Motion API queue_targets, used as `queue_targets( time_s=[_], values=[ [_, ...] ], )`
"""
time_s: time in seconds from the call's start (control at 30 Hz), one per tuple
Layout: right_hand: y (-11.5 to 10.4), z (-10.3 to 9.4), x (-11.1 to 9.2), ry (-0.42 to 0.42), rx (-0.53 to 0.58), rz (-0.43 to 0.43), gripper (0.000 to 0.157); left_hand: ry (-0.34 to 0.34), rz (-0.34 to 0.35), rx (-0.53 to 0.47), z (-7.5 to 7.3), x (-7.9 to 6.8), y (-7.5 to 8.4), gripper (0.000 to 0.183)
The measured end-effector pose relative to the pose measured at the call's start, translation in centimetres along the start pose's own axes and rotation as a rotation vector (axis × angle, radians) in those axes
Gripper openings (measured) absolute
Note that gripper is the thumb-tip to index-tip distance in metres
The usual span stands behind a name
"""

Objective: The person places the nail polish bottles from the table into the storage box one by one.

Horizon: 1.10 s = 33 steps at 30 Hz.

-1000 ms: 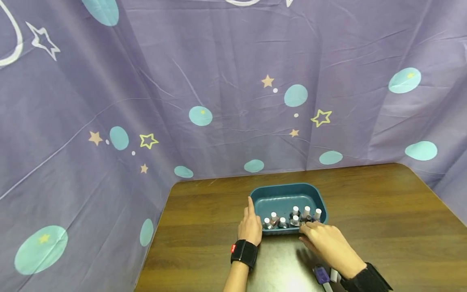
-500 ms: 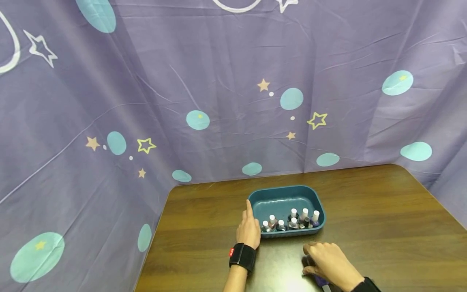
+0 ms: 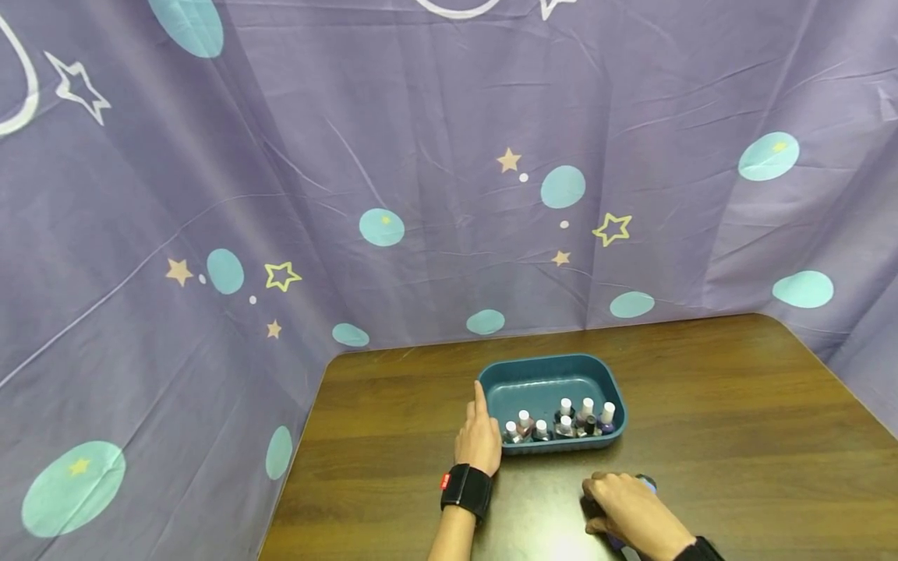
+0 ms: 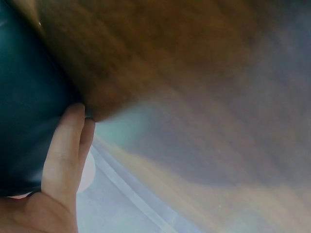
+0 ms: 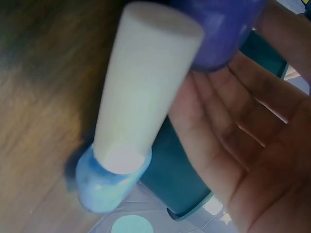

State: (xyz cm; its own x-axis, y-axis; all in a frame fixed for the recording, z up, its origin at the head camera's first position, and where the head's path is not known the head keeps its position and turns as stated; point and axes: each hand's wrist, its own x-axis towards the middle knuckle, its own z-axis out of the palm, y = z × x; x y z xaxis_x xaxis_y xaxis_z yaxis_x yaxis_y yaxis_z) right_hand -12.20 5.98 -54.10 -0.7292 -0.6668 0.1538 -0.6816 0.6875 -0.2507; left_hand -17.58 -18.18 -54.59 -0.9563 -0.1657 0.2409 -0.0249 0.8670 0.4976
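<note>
My left hand (image 3: 479,444) rests against the left end of a teal tray (image 3: 536,365), its index finger pointing straight along the outer wall; in the left wrist view straight fingers (image 4: 65,150) touch that wall. In front of the tray, my right hand (image 3: 627,510) is low over the table. The right wrist view shows a purple nail polish bottle (image 5: 218,34) at its fingertips, with the thumb near the bottle's other side; whether they grip it is unclear. Beside it lies a blue nail polish bottle (image 5: 109,187) with a long white cap (image 5: 146,87).
Several nail polish bottles (image 3: 565,427) stand along the tray's near side, mostly white-capped, one black-capped. Brown wood-grain table (image 3: 730,413) surrounds the tray. A purple patterned curtain (image 3: 435,156) hangs behind and at both sides.
My right hand has drawn back from the bottles in the tray, toward me, to the purple bottle on the table. The left hand keeps its place at the tray's end.
</note>
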Motion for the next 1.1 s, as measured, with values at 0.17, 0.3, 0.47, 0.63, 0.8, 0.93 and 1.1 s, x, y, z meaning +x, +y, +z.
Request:
queue_targets(
  time_s=[0.17, 0.3, 0.47, 0.63, 0.8, 0.93, 1.1],
  values=[
    [0.1, 0.2, 0.0, 0.03, 0.014, -0.036, 0.029, 0.013, 0.01, 0.003, 0.1, 0.1, -0.1, 0.067],
    [-0.1, 0.2, 0.1, 0.041, 0.027, -0.034, 0.025, 0.027, 0.022, 0.005, 0.1, 0.1, -0.1, 0.068],
    [-0.4, -0.4, -0.5, 0.02, -0.042, 0.008, 0.038, 0.046, 0.041, 0.009, 0.2, 0.1, -0.2, 0.067],
    [-0.4, -1.2, -1.2, -0.113, -0.023, 0.084, 0.046, 0.04, 0.038, 0.008, 0.3, 0.1, -0.2, 0.067],
    [-0.1, -1.0, -1.4, -0.102, -0.006, 0.055, 0.043, 0.022, 0.026, 0.015, 0.2, 0.2, -0.2, 0.067],
    [0.0, -0.7, -1.5, -0.031, -0.021, 0.015, 0.037, 0.025, 0.027, 0.013, 0.3, 0.1, -0.3, 0.068],
    [0.0, -0.5, -1.4, 0.039, -0.046, -0.004, 0.028, 0.037, 0.034, 0.012, 0.4, 0.2, -0.4, 0.068]
  ],
)
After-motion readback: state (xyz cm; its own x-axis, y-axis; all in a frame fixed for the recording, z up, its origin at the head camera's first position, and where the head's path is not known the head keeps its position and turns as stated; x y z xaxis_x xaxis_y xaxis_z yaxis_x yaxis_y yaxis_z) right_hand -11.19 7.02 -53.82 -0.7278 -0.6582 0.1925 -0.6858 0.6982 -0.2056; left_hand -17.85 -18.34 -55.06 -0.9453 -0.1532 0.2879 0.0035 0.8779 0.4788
